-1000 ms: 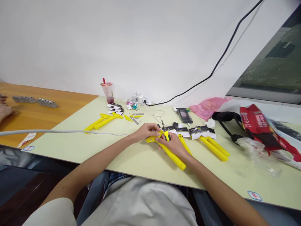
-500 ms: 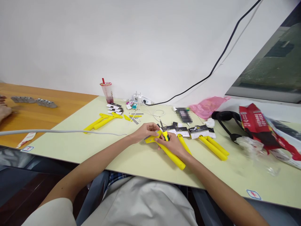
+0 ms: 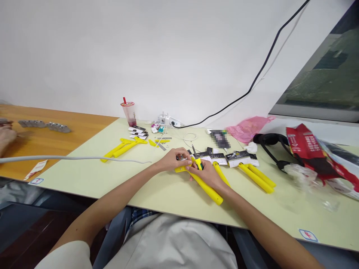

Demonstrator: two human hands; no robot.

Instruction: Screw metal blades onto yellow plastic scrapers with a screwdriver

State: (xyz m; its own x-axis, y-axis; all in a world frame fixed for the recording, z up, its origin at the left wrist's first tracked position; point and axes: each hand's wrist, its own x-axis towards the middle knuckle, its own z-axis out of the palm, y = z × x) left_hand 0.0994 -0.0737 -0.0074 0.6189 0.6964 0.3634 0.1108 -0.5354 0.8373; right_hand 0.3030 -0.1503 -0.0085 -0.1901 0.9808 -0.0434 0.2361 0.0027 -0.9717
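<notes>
Low over the table's middle I hold a yellow scraper (image 3: 209, 189), its wide head to the left and its tube handle slanting toward me on the right. My left hand (image 3: 173, 160) is closed at the head, thumb and fingers pinching its upper edge. Around the handle near the head, my right hand (image 3: 209, 175) is closed too. It also keeps a yellow-and-green screwdriver (image 3: 198, 163) between thumb and fingers, metal shaft pointing up and away. My fingers cover part of the head, and whatever small part lies under them is hidden.
Two yellow scrapers (image 3: 127, 147) lie left, more yellow handles (image 3: 256, 178) right beside black-and-white cards (image 3: 238, 158). Metal blades and yellow pieces (image 3: 159, 142) lie behind. A drink cup (image 3: 129, 113), headphones (image 3: 270, 142) and a grey cable (image 3: 75, 157) surround. Another person's hand (image 3: 7, 136) is far left.
My left fingers have shifted slightly over the scraper's head. Scraper and screwdriver stay in nearly the same place, and the whole view has moved a little.
</notes>
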